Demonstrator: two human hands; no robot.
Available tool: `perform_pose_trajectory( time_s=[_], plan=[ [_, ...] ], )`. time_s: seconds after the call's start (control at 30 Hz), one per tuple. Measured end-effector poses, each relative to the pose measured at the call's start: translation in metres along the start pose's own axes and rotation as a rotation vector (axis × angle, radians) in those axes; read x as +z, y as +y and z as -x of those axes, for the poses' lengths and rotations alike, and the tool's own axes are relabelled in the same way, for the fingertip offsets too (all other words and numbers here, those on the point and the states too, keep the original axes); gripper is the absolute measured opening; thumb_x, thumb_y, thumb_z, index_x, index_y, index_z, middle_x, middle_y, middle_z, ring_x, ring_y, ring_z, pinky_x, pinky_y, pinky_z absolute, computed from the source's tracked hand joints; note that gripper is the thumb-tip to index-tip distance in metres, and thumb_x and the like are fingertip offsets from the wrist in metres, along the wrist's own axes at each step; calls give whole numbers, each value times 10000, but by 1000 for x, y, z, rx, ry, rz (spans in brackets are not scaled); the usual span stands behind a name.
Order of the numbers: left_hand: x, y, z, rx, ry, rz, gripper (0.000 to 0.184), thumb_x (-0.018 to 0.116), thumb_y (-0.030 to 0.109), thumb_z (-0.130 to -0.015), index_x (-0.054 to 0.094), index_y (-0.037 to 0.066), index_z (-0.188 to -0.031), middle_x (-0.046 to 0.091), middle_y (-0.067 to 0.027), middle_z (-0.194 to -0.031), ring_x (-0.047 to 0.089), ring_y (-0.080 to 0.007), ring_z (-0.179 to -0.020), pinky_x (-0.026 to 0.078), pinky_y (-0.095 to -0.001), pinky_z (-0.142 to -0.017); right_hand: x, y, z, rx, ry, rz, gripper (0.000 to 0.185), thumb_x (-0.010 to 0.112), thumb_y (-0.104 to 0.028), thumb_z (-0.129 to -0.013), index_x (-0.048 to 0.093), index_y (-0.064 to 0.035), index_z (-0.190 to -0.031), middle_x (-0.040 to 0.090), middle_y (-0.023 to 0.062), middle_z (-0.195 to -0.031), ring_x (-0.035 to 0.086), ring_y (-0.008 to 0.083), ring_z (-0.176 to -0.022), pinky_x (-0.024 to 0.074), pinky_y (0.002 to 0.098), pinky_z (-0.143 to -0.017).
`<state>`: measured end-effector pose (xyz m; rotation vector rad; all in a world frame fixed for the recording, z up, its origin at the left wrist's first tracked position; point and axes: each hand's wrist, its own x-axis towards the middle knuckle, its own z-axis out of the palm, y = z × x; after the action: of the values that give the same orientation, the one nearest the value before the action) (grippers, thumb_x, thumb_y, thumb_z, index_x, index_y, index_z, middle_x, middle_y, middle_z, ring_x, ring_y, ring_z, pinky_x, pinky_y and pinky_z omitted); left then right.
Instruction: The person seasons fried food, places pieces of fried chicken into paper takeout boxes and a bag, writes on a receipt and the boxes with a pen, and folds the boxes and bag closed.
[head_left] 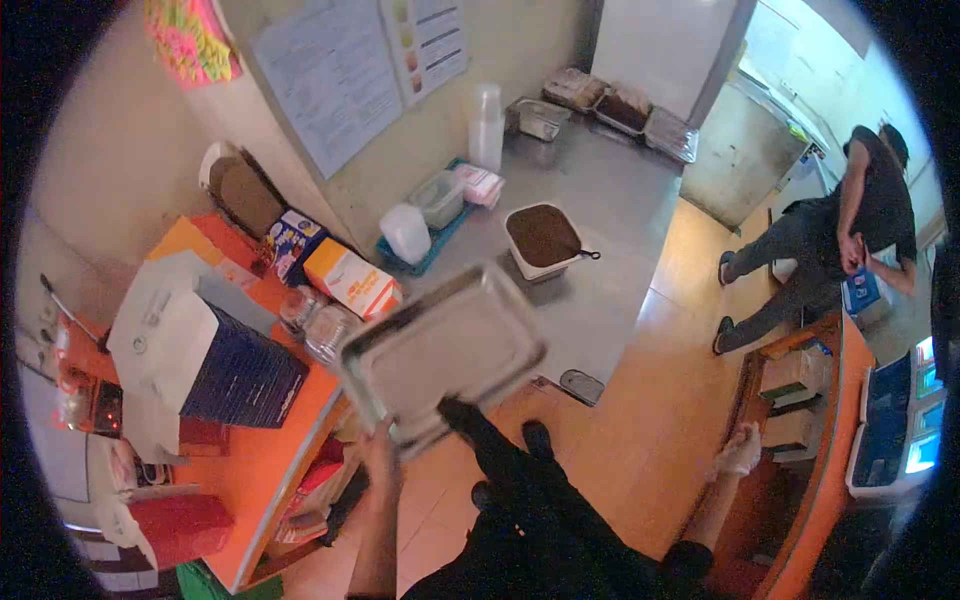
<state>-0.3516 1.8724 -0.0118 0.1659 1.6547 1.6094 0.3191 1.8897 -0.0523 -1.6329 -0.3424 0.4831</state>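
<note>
My left hand [378,452] grips the near left edge of a shallow rectangular metal tray [435,350]. The tray is tilted and slightly blurred, and its bare inside faces me. Part of its near edge is covered by something black. Out to the right, well apart from the tray, is my right hand [738,452], whitish as if in a thin clear glove. Blur hides how its fingers are set. Beyond the tray, a white tub [540,268] of brown crumbly or powdery stuff stands on the steel table, a dark-handled utensil [590,255] stuck in it.
Foil trays [543,118] and stacked plastic cups [486,130] line the back of the steel table [625,220]. Boxes and jars crowd an orange counter [290,455] at left. Another person [860,210] stands at right holding a blue packet. Shelving [800,400] runs along my right.
</note>
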Motion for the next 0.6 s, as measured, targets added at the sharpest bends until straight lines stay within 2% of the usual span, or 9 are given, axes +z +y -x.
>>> perform_pose_trajectory(
  time_s=[0.07,0.13,0.2,0.23,0.33,0.4,0.5,0.53,0.6],
  plan=[
    [74,-21,-39,40,-92,207,178,625,121,-833,619,3,-967,617,-43,-859,588,-172,-804,473,-303,-704,20,12,-21,-84,-21,-11,281,545,-380,-919,620,-111,-887,549,-2,-719,518,126,-601,403,284,-487],
    [146,-17,-51,32,-202,316,202,605,110,-841,589,-3,-1008,619,-61,-855,606,-211,-794,535,-350,-631,23,0,-46,15,-41,134,206,543,-298,-900,615,-105,-885,550,1,-755,509,130,-593,402,281,-488],
    [211,-20,-69,15,-285,361,221,594,100,-844,573,-8,-1036,620,-70,-848,615,-234,-786,567,-385,-576,40,6,-68,-183,-79,261,156,565,-276,-869,609,-127,-875,543,1,-747,503,121,-611,404,269,-515],
    [240,-30,-78,83,-222,355,227,581,96,-850,558,-7,-1052,617,-88,-863,619,-252,-772,572,-413,-526,46,12,-80,-246,-88,304,140,573,-269,-858,607,-134,-872,541,2,-744,501,117,-617,404,264,-524],
    [295,-26,-81,106,-196,340,227,558,99,-868,544,-10,-1066,610,-121,-921,626,-271,-751,574,-433,-477,77,-4,-101,-472,-132,141,143,624,-251,-887,645,-114,-854,587,-46,-793,443,53,-539,325,192,-449],
    [320,-22,-79,62,-229,339,221,550,107,-879,545,-13,-1064,606,-136,-963,629,-274,-744,570,-424,-478,114,-53,-69,16,-76,-188,148,622,-265,-879,644,-119,-866,573,-48,-784,427,52,-546,328,203,-470],
    [334,-29,-85,114,-65,111,249,532,134,-903,538,-24,-1095,609,-155,-980,635,-278,-770,574,-434,-512,138,-52,-88,46,-125,-192,175,607,-297,-883,634,-124,-892,527,-54,-737,416,54,-567,337,207,-504],
    [333,-57,-109,238,-37,24,265,532,142,-909,539,-37,-1105,621,-148,-953,634,-269,-784,565,-413,-564,141,-37,-101,54,-162,-187,175,607,-297,-883,634,-124,-892,527,-54,-737,416,54,-567,337,207,-504],
    [329,-70,-116,356,44,-63,282,531,150,-915,540,-50,-1114,632,-142,-926,632,-260,-798,556,-392,-615,146,-8,-134,-383,-219,127,187,592,-309,-892,626,-127,-922,484,-62,-708,415,57,-583,348,211,-528]
  ],
)
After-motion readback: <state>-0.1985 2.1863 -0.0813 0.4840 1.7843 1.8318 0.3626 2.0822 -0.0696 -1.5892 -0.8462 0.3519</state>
